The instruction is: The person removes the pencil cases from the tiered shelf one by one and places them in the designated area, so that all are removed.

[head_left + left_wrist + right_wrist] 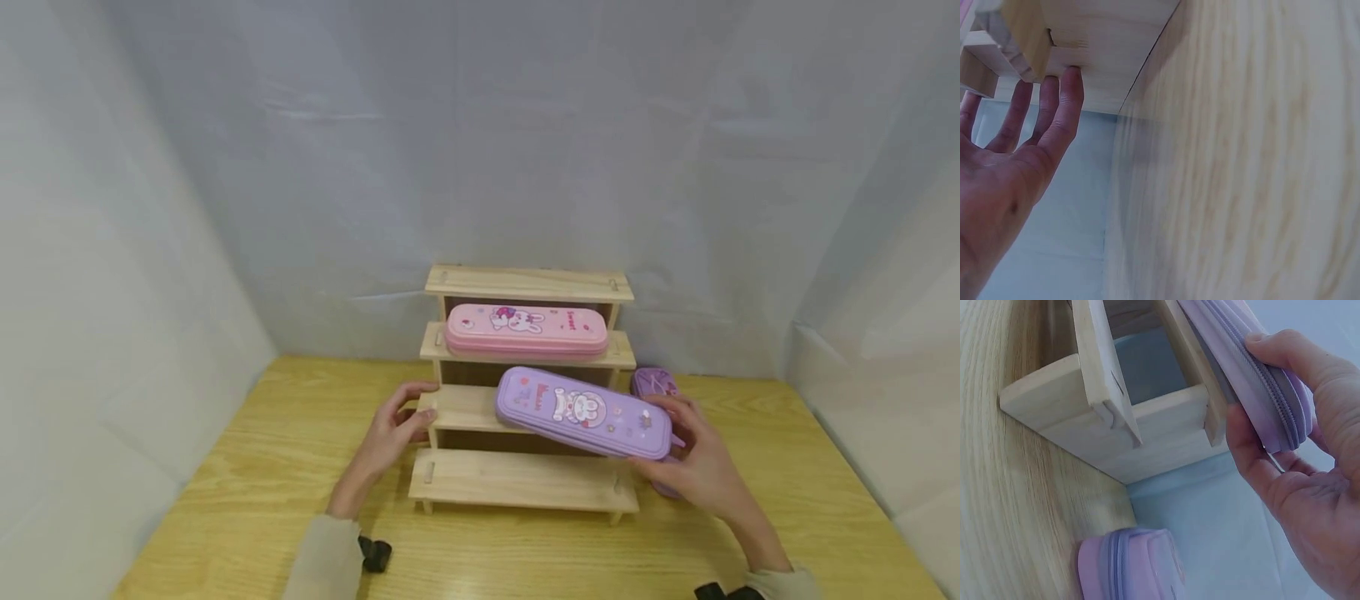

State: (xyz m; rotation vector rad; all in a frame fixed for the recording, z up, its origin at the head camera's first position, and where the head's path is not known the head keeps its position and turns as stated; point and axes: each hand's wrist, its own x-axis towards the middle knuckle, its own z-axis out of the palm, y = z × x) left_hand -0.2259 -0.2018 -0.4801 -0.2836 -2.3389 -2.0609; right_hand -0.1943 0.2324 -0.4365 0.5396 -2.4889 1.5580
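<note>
A stepped wooden display shelf (pixel 525 482) stands on the table. At its left end my left hand (pixel 393 429) holds the edge of the second-lowest step, thumb at the front; the left wrist view shows the fingers (pixel 1063 109) against the wood. My right hand (pixel 697 458) grips a purple pencil case (pixel 585 412) with a bunny print by its right end, thumb on one side and fingers beneath. The case is tilted, its left end over the second-lowest step; contact with the step cannot be told. A pink pencil case (pixel 527 329) lies on the step above.
Another purple pencil case (pixel 654 382) is on the table (pixel 757 467), right of the shelf and partly hidden by my right hand; the right wrist view shows its zipped side (pixel 1129 569). Pale sheeting (pixel 525 150) hangs behind and on both sides.
</note>
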